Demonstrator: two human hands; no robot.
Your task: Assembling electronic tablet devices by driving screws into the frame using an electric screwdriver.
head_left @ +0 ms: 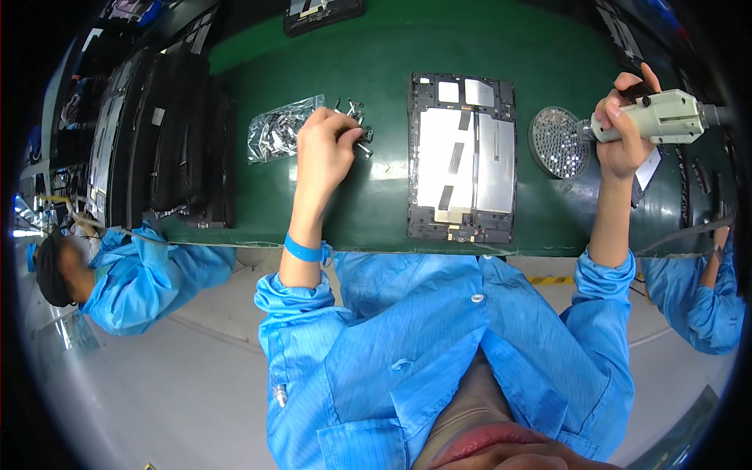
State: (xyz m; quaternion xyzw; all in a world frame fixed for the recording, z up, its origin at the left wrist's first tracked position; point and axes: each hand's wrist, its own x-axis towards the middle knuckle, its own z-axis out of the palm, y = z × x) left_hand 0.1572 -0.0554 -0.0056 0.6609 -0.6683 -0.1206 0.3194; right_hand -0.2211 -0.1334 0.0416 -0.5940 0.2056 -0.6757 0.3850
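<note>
My left hand [326, 145] is over a loose cluster of small black-and-silver parts [366, 149], its fingers curled together at them; what the fingertips hold is hidden. Beside that hand lies a clear plastic bag [276, 131] full of similar small metal parts. My right hand [620, 141] grips a pale electric screwdriver [666, 117] held sideways, its tip at the right rim of a round screw tray [558, 145] with a grid of holes. Between my hands lies an opened tablet [450, 157], with a silver battery area, white panel and black tape strips showing.
Black tablet-like panels [176, 141] stand in a row at the left of the green table [376, 211]. Another opened device [323, 14] lies at the far edge. Strips and a white card [647, 171] are at the right. Co-workers in blue sit on both sides.
</note>
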